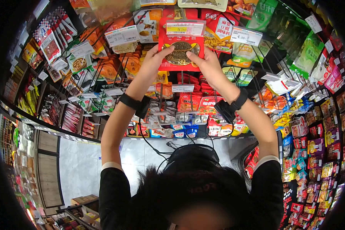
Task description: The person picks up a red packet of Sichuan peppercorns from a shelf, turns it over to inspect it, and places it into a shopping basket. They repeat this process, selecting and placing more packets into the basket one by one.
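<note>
Red snack packet (pixel 179 53) with a clear window, gripped on both sides. The left hand (pixel 155 57) fingers (pixel 165 49) are clamped on its left edge and the right hand (pixel 207 63) has the right edge, thumbs on the front. It's up high on the rack, right under a yellow 5.00 price tag (pixel 185 28). There's a black wrist strap (pixel 136 103) on each arm. Around it are orange bags (pixel 109 69) to the left and green bags (pixel 306 53) to the right.

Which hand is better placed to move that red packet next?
Probably the left hand: its thumb sits higher on the red packet, nearer the top edge under the price tag. The right hand pinches the side slightly lower. Both grip it, so the difference is small.
</note>
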A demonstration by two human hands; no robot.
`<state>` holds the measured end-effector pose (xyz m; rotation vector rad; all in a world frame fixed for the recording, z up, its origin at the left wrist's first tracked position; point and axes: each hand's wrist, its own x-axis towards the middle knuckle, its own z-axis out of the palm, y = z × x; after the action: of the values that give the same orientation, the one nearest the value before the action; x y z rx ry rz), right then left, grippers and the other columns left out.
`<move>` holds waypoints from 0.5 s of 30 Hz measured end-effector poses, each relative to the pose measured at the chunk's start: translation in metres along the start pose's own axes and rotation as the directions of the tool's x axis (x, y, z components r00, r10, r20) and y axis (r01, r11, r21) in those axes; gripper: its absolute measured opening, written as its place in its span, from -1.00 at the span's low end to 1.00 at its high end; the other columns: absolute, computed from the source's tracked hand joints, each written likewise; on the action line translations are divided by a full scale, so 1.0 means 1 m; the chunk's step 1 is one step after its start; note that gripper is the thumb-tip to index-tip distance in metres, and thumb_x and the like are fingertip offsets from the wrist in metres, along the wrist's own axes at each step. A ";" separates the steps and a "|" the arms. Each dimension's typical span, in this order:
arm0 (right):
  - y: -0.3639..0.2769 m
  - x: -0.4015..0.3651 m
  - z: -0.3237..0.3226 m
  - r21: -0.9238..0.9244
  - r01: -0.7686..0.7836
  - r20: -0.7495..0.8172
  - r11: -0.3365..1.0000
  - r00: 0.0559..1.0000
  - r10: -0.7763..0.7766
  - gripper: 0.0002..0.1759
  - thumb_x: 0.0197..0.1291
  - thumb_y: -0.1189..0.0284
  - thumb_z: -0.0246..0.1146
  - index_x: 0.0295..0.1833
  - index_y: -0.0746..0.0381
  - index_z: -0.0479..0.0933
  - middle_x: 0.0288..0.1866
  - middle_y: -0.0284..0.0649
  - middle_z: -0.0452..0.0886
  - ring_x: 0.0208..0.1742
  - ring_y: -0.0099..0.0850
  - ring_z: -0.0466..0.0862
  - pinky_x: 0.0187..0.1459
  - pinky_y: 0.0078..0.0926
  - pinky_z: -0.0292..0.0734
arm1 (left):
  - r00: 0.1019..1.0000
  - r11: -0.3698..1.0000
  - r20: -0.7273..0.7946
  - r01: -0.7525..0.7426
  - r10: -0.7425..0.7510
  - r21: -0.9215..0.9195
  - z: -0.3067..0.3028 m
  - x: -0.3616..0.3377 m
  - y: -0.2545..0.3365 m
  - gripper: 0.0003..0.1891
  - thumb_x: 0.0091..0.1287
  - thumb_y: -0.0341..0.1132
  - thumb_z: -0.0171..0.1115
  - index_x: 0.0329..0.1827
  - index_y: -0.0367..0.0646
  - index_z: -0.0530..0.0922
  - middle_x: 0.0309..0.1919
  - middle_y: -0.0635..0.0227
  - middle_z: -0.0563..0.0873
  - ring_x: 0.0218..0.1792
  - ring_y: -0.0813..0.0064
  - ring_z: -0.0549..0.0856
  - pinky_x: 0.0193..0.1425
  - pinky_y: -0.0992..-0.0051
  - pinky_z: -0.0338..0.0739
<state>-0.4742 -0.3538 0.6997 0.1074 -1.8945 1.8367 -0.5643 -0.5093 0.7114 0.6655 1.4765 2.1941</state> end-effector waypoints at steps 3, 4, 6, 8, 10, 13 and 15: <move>-0.008 -0.016 0.003 0.069 0.008 0.022 0.998 1.000 -0.010 -0.74 0.18 0.47 0.22 -0.05 0.35 0.44 -0.19 -0.27 0.62 -0.19 -0.61 0.56 -0.16 -0.59 0.47 | 1.000 1.000 -0.015 0.017 -0.017 0.006 0.004 -0.015 0.000 -0.75 0.23 -0.37 0.21 -0.05 -0.25 0.52 -0.17 0.35 0.66 -0.19 0.59 0.63 -0.11 0.57 0.51; -0.010 -0.021 0.004 0.066 0.014 0.020 0.998 1.000 -0.016 -0.74 0.18 0.47 0.21 -0.04 0.35 0.44 -0.18 -0.27 0.61 -0.18 -0.61 0.56 -0.15 -0.59 0.47 | 1.000 1.000 -0.022 0.019 -0.019 -0.003 0.007 -0.021 0.000 -0.75 0.23 -0.37 0.21 -0.05 -0.25 0.52 -0.17 0.35 0.66 -0.19 0.59 0.63 -0.11 0.57 0.51; -0.014 -0.031 0.005 0.060 0.026 0.014 0.998 1.000 -0.027 -0.73 0.19 0.49 0.21 -0.02 0.35 0.42 -0.16 -0.27 0.61 -0.16 -0.61 0.56 -0.12 -0.59 0.47 | 1.000 1.000 -0.015 0.008 -0.009 -0.015 0.010 -0.032 0.000 -0.74 0.24 -0.37 0.20 -0.04 -0.25 0.51 -0.16 0.35 0.65 -0.19 0.59 0.63 -0.10 0.58 0.50; -0.017 -0.041 0.005 0.004 0.024 0.021 1.000 0.999 -0.024 -0.72 0.19 0.48 0.21 -0.01 0.34 0.41 -0.12 -0.26 0.60 -0.15 -0.62 0.55 -0.11 -0.59 0.47 | 1.000 1.000 0.013 -0.019 0.019 -0.023 0.012 -0.041 -0.001 -0.74 0.25 -0.37 0.20 -0.03 -0.25 0.51 -0.15 0.35 0.65 -0.18 0.59 0.63 -0.09 0.58 0.50; -0.016 -0.051 0.007 -0.009 0.051 0.018 0.999 0.999 -0.051 -0.72 0.20 0.49 0.20 0.00 0.34 0.41 -0.11 -0.26 0.60 -0.14 -0.62 0.55 -0.10 -0.60 0.46 | 1.000 0.999 0.018 -0.019 0.020 -0.045 0.015 -0.050 -0.003 -0.76 0.27 -0.38 0.17 -0.03 -0.26 0.50 -0.14 0.34 0.65 -0.18 0.61 0.62 -0.08 0.58 0.50; -0.022 -0.064 0.011 0.050 0.041 0.024 0.998 0.999 -0.042 -0.71 0.20 0.51 0.19 0.02 0.36 0.40 -0.10 -0.26 0.59 -0.10 -0.62 0.53 -0.06 -0.59 0.44 | 1.000 0.999 0.003 -0.030 0.031 -0.043 0.018 -0.063 -0.005 -0.76 0.29 -0.40 0.14 -0.02 -0.26 0.48 -0.14 0.33 0.64 -0.17 0.61 0.62 -0.08 0.58 0.50; -0.020 -0.069 0.011 0.017 0.052 0.020 0.998 0.998 -0.052 -0.71 0.20 0.53 0.19 0.03 0.36 0.39 -0.08 -0.27 0.58 -0.09 -0.63 0.52 -0.05 -0.60 0.44 | 0.999 0.998 -0.006 -0.044 0.043 -0.039 0.021 -0.071 -0.005 -0.76 0.29 -0.40 0.13 -0.01 -0.26 0.47 -0.14 0.33 0.64 -0.17 0.62 0.62 -0.08 0.59 0.50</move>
<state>-0.4090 -0.3854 0.6907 0.1804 -1.8728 1.8235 -0.4951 -0.5329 0.7027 0.6854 1.4310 2.2531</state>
